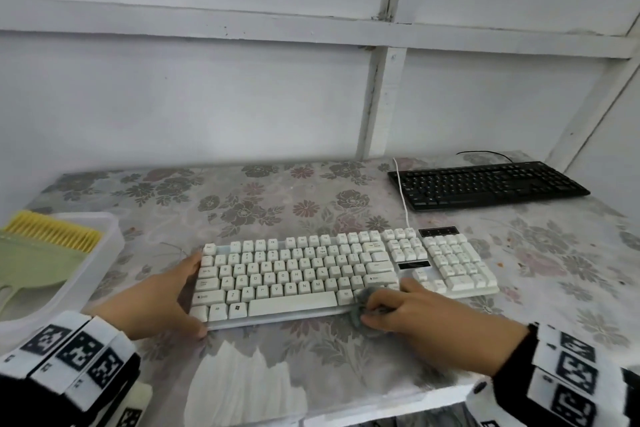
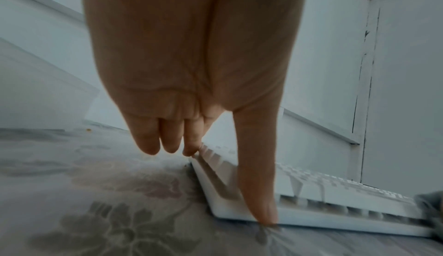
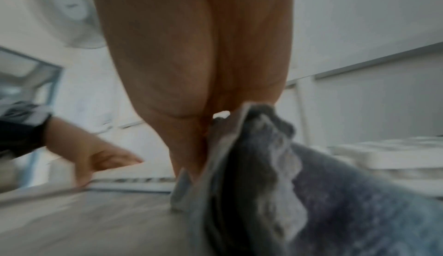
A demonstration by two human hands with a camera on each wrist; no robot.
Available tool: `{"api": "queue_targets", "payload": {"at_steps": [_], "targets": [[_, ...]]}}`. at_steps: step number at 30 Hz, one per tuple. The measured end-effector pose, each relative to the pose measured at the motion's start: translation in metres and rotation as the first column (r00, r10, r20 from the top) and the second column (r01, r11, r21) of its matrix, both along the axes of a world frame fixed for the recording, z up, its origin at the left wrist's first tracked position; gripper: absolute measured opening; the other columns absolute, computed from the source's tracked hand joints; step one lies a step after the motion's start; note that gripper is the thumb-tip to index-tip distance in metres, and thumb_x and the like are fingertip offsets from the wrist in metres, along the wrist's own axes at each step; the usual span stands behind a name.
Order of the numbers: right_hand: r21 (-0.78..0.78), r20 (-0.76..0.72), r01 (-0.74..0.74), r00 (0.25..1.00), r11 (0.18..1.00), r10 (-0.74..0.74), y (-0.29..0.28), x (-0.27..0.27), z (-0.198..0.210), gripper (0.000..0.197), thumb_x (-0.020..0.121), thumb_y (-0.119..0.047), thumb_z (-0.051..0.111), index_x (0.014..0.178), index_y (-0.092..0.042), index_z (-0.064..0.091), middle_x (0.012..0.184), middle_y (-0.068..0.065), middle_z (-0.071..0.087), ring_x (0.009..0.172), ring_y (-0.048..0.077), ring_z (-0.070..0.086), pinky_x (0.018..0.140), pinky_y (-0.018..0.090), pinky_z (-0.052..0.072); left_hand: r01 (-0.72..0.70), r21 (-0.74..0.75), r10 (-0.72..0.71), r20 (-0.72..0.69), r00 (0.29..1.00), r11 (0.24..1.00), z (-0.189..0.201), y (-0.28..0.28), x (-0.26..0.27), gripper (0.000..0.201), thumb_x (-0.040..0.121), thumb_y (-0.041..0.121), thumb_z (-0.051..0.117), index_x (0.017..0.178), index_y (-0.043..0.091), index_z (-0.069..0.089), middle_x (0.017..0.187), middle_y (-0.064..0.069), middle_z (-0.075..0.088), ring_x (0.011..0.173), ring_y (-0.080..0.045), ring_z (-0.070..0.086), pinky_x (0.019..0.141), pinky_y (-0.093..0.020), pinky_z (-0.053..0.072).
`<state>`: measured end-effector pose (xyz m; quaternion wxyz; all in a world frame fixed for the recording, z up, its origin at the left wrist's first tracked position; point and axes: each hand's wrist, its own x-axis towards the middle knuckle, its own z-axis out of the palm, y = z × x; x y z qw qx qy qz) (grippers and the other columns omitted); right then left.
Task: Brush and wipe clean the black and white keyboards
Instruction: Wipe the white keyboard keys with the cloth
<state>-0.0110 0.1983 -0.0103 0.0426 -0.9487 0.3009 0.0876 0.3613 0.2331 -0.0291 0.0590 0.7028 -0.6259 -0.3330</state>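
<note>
The white keyboard [image 1: 311, 270] lies in the middle of the table. My left hand [image 1: 162, 298] braces its left end, thumb on the front corner and straight fingers on the back corner; the left wrist view shows the same hand [image 2: 191, 70] against the keyboard [image 2: 335, 190]. My right hand [image 1: 415, 315] grips a crumpled grey cloth [image 1: 362, 302] on the keyboard's front edge, just right of the space bar. The right wrist view is blurred, with the cloth [image 3: 311, 193] bunched under the fingers. The black keyboard [image 1: 485, 184] lies at the back right, untouched.
A translucent white tray [image 1: 107, 236] at the left edge holds a green brush with yellow bristles [image 1: 52, 239]. The white keyboard's cable [image 1: 401, 191] runs back past the black keyboard. A floral cover [image 1: 277, 204] spreads over the table, with a white wall close behind.
</note>
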Motion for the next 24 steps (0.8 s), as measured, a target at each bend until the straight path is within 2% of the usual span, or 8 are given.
{"api": "queue_targets", "payload": {"at_steps": [2,3,6,8,12,17,21,24], "targets": [[0.020,-0.020,0.087,0.996,0.996,-0.087,-0.002,-0.025,-0.001,0.080,0.082,-0.061,-0.012,0.134,-0.039,0.044,0.133,-0.023,0.038,0.091,0.011,0.023,0.081,0.017,0.027,-0.003,-0.012,0.003,-0.019,1.000,1.000,0.004,0.002,-0.003,0.121,0.056,0.031,0.084,0.146,0.039,0.004,0.134,0.025,0.039,0.115,-0.001,0.044,0.091,-0.017,0.034],[0.018,-0.019,0.122,0.992,0.992,-0.122,-0.004,-0.036,-0.001,0.083,0.079,-0.065,-0.014,0.134,-0.041,0.043,0.131,-0.025,0.037,0.091,0.010,0.024,0.080,0.015,0.025,-0.009,-0.023,0.008,-0.022,1.000,1.000,0.004,0.002,-0.004,0.120,0.056,0.031,0.085,0.146,0.038,0.005,0.135,0.025,0.039,0.115,-0.001,0.044,0.091,-0.017,0.033],[0.027,-0.030,0.220,0.975,0.975,-0.219,-0.006,-0.062,0.000,0.061,0.091,-0.058,0.004,0.133,-0.043,0.046,0.129,-0.029,0.037,0.092,0.005,0.027,0.081,0.013,0.026,-0.031,-0.026,0.030,-0.022,0.999,0.999,0.007,0.002,-0.007,0.118,0.058,0.026,0.085,0.146,0.037,0.006,0.132,0.024,0.040,0.114,-0.001,0.042,0.091,-0.017,0.032],[0.050,-0.042,0.278,0.960,0.959,-0.276,-0.007,-0.077,0.002,0.039,0.101,-0.036,0.025,0.132,-0.045,0.047,0.125,-0.036,0.032,0.094,0.005,0.029,0.087,0.016,0.029,-0.024,-0.031,0.023,-0.030,0.999,0.999,0.008,0.002,-0.009,0.118,0.058,0.024,0.085,0.146,0.036,0.007,0.134,0.023,0.040,0.116,-0.001,0.040,0.093,-0.018,0.031],[0.125,-0.043,0.402,0.915,0.907,-0.400,-0.011,-0.107,0.005,0.036,0.101,-0.024,0.036,0.119,-0.051,0.052,0.116,-0.043,0.027,0.099,0.004,0.031,0.087,0.019,0.030,-0.030,-0.039,0.029,-0.037,0.999,0.999,0.010,0.003,-0.012,0.114,0.059,0.020,0.086,0.145,0.034,0.012,0.121,0.029,0.036,0.115,0.000,0.037,0.095,-0.018,0.028],[0.167,0.030,0.561,0.819,0.811,-0.572,-0.019,-0.132,0.007,0.046,0.096,-0.012,0.044,0.085,-0.056,0.044,0.108,-0.027,0.042,0.104,0.009,0.044,0.091,0.021,0.031,-0.036,-0.051,0.035,-0.036,0.999,0.998,0.012,0.005,-0.016,0.108,0.062,0.015,0.085,0.143,0.034,0.015,0.119,0.029,0.035,0.112,0.001,0.036,0.090,-0.014,0.026],[0.201,0.202,0.599,0.749,0.775,-0.631,-0.021,-0.125,0.018,0.033,0.095,-0.016,0.050,0.089,-0.048,0.046,0.100,-0.017,0.050,0.092,-0.003,0.049,0.076,0.008,0.037,-0.038,-0.069,0.037,-0.010,0.999,0.997,0.015,0.006,-0.020,0.101,0.065,0.013,0.083,0.131,0.042,0.011,0.109,0.039,0.028,0.110,0.003,0.034,0.083,-0.007,0.029],[0.262,0.351,0.560,0.703,0.786,-0.618,-0.022,-0.111,0.026,0.025,0.091,-0.020,0.057,0.095,-0.044,0.051,0.102,-0.022,0.052,0.093,-0.008,0.049,0.073,0.008,0.037,-0.046,-0.074,0.047,0.011,0.999,0.996,0.016,0.009,-0.022,0.105,0.066,0.016,0.082,0.141,0.037,0.012,0.121,0.028,0.032,0.111,0.003,0.035,0.085,-0.009,0.028]]}}
